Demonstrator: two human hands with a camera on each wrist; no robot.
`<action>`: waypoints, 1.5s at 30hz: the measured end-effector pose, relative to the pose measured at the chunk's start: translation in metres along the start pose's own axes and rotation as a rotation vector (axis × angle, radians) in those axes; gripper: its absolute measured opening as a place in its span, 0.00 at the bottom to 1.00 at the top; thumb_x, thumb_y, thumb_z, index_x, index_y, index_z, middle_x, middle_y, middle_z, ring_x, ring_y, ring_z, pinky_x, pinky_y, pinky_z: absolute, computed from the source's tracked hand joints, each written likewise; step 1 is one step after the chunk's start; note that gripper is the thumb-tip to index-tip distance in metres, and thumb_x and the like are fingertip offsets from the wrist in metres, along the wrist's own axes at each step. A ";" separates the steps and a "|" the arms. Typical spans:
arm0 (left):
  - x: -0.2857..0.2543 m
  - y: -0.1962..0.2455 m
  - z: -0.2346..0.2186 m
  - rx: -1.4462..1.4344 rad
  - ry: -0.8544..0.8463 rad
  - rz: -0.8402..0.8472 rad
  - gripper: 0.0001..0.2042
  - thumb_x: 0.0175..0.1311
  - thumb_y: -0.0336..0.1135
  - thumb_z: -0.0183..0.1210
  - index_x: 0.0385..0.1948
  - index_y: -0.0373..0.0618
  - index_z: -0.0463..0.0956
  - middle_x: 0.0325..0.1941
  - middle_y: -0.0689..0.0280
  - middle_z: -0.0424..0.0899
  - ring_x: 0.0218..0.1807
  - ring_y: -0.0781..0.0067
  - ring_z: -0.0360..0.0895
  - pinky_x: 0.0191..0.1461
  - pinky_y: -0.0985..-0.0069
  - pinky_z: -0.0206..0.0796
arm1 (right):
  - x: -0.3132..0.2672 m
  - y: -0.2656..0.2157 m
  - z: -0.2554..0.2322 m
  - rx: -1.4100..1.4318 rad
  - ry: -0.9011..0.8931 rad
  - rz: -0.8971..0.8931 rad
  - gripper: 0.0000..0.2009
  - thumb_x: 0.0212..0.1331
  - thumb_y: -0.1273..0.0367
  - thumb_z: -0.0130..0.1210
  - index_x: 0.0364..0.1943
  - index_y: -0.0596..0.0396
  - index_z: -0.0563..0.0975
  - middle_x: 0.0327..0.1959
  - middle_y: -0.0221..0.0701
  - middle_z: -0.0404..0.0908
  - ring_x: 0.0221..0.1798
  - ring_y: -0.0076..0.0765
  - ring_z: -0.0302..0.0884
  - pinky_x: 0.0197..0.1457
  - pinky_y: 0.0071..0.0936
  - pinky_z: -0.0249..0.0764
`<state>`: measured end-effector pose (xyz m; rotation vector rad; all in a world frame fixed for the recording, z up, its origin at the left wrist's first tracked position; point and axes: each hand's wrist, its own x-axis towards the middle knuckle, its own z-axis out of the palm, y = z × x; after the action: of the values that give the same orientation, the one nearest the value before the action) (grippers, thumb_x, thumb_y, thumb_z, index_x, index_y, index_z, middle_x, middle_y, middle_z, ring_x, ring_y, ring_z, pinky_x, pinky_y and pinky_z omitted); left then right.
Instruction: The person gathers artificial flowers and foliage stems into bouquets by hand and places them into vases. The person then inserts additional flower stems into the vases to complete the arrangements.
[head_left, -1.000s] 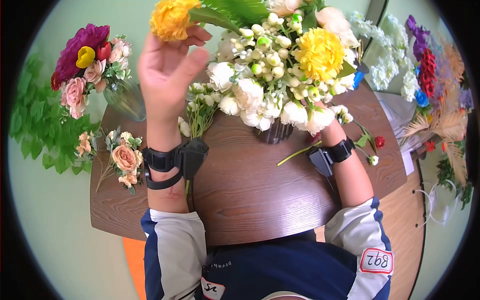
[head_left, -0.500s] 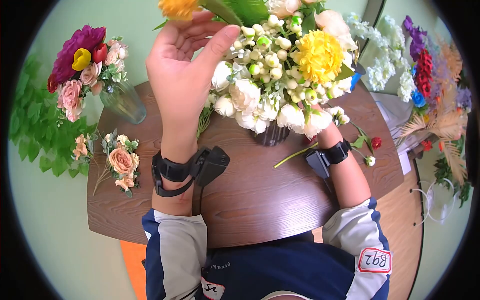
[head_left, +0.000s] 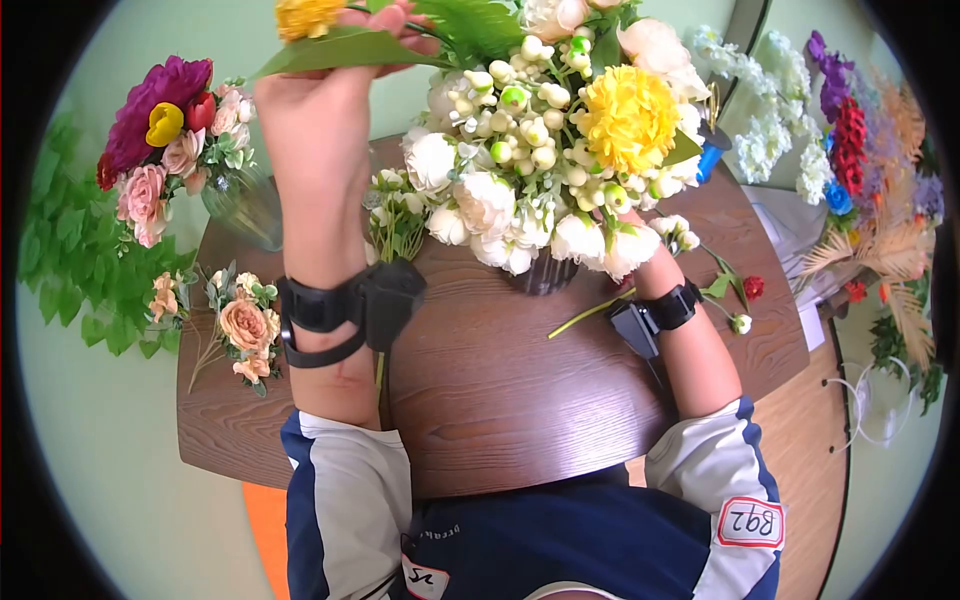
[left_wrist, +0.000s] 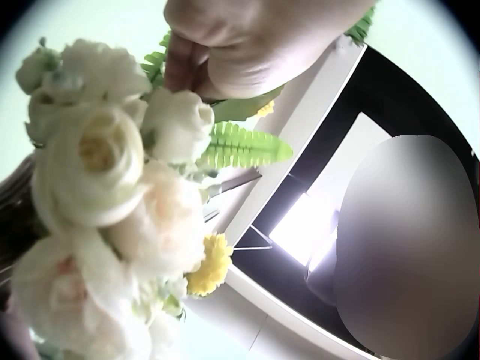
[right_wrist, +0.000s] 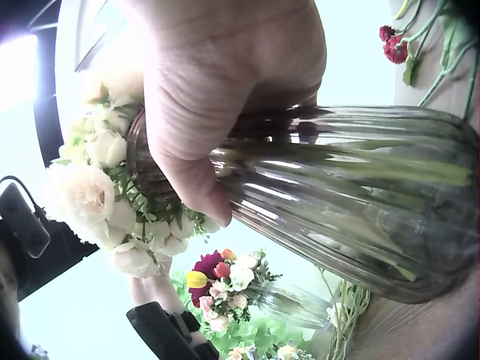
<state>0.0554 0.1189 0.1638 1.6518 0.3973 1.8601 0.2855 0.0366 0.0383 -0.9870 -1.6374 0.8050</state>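
At the top of the head view, my left hand (head_left: 325, 105) has its fingers curled at the stem of a yellow flower (head_left: 308, 17). A long green leaf (head_left: 345, 52) crosses over that hand. The left wrist view shows the same fingers (left_wrist: 187, 67) among fern leaves and white blooms. My right hand (right_wrist: 232, 75) grips the neck of a ribbed glass vase (right_wrist: 337, 187), with the thumb along its near side. White roses, cream berries and another yellow flower (head_left: 628, 118) fill the vase; the blooms partly hide my right hand in the head view.
To the left stands a second glass vase (head_left: 245, 205) with purple and pink flowers. Peach flowers (head_left: 245, 325) and white-budded stems (head_left: 398, 220) lie on the wooden table (head_left: 500, 400). Red and white stems (head_left: 735, 285) lie right of the vase; more flowers (head_left: 850, 150) stand beyond.
My left hand first shifts right, then back left, and the yellow flower ends farther left, with its leaf now across the hand. My right hand stays at the vase, and the bouquet shifts slightly left.
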 end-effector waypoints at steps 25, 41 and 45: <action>-0.010 -0.012 -0.002 0.018 -0.633 0.086 0.15 0.44 0.15 0.58 0.36 0.37 0.78 0.37 0.64 0.82 0.41 0.74 0.77 0.47 0.77 0.68 | 0.012 0.008 -0.003 -0.082 0.002 0.016 0.25 0.50 0.69 0.60 0.54 0.59 0.68 0.55 0.34 0.71 0.56 0.30 0.67 0.60 0.28 0.63; -0.018 0.005 0.015 0.115 -0.186 0.398 0.06 0.51 0.22 0.61 0.31 0.38 0.81 0.29 0.66 0.81 0.29 0.81 0.77 0.33 0.87 0.67 | -0.004 0.005 -0.002 -0.063 -0.001 0.030 0.24 0.50 0.69 0.60 0.53 0.59 0.69 0.54 0.33 0.72 0.54 0.29 0.68 0.59 0.28 0.64; -0.020 0.015 0.014 0.306 -0.189 0.418 0.08 0.53 0.19 0.58 0.35 0.36 0.80 0.33 0.64 0.82 0.35 0.81 0.77 0.39 0.87 0.68 | -0.004 0.004 -0.002 -0.056 -0.005 0.031 0.24 0.50 0.69 0.60 0.53 0.59 0.69 0.54 0.33 0.72 0.54 0.29 0.68 0.58 0.28 0.64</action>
<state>0.0662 0.0928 0.1593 2.2378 0.2801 1.9824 0.2885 0.0352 0.0334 -1.0526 -1.6599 0.7869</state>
